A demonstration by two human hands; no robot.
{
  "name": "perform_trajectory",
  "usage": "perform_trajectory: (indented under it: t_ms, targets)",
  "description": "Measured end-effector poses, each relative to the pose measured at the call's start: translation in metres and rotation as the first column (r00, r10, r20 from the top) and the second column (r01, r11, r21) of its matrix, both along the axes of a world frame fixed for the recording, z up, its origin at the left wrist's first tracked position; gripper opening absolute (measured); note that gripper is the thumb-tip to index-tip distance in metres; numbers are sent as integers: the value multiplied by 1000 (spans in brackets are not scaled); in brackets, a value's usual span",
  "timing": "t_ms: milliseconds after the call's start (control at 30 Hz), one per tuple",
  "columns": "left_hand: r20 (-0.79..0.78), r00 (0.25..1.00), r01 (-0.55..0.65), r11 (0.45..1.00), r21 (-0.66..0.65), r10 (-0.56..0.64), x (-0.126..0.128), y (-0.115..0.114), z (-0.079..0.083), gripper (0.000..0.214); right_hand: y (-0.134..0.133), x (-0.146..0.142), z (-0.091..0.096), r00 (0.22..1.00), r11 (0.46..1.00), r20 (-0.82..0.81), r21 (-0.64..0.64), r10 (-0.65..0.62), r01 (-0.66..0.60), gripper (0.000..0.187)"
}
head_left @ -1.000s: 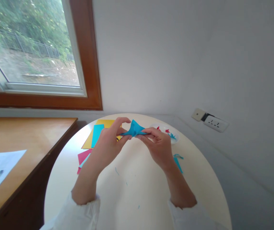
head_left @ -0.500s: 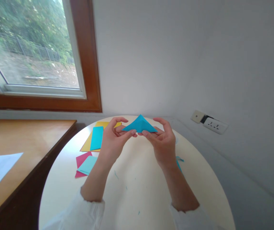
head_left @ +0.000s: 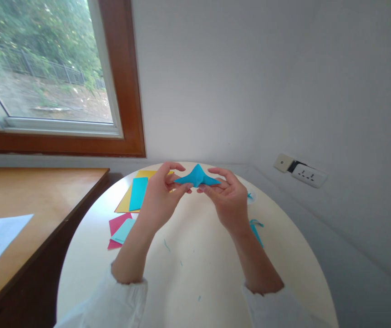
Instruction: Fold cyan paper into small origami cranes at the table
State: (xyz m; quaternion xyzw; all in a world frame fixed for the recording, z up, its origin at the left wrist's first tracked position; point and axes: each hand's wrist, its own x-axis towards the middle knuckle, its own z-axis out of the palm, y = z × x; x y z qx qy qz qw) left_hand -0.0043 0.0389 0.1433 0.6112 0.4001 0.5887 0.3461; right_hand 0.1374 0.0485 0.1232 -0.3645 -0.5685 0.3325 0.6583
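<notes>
A blue folded paper (head_left: 198, 176) is held up between my two hands above the far part of the round table. It has a raised middle point and a thin pointed wing out to each side. My left hand (head_left: 163, 191) pinches its left lower edge, thumb in front and fingers behind. On the other side my right hand (head_left: 228, 195) grips the right lower edge the same way. Both index fingers arch up clear of the paper. The fingers behind it are partly hidden.
Yellow sheets (head_left: 124, 200) with a blue paper rectangle (head_left: 138, 193) lie left on the white table (head_left: 188, 291). Nearer are pink paper (head_left: 115, 225) and pale green paper (head_left: 123, 231). Blue scraps (head_left: 256, 232) lie right. A wooden desk (head_left: 55, 200) stands left; the wall rises behind.
The sides of the blue paper have been pushed inward, so its middle bulges and its wings look narrower. My hands have come slightly closer together.
</notes>
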Motion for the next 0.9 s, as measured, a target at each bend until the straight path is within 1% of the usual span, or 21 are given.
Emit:
perform_trajectory:
  t_ms: [100, 200, 367, 467, 600, 733, 833, 900]
  targets:
    - [-2, 1000, 11, 1000, 23, -11, 0, 1, -2, 25, 0, 0, -2, 1000, 1000, 25, 20, -8, 7, 33]
    - [35, 999, 22, 999, 27, -23, 2, 2, -3, 26, 0, -1, -3, 999, 999, 45, 46, -16, 14, 31]
    - [169, 984, 51, 999, 13, -52, 9, 5, -4, 28, 0, -1, -3, 997, 996, 72, 87, -33, 27, 29]
    - [223, 971, 88, 996, -2, -85, 13, 7, -7, 24, 0, 0, -3, 998, 996, 61, 86, -35, 29, 29]
    - [231, 963, 144, 990, -3, -139, 15, 10, -12, 21, 0, 0, -1, 998, 996, 55, 84, -31, 26, 27]
    - [207, 958, 208, 978, -33, -197, 14, 12, -15, 22, -1, 1, -1, 995, 996, 92, 88, -35, 27, 18]
    - [161, 961, 236, 970, -51, -225, 12, 12, -15, 22, 0, 2, -1, 992, 999, 128, 48, -18, 12, 14]
    - [135, 956, 270, 962, -50, -261, 10, 11, -15, 20, 1, 4, 0, 994, 1000, 111, 10, 3, -4, 16]
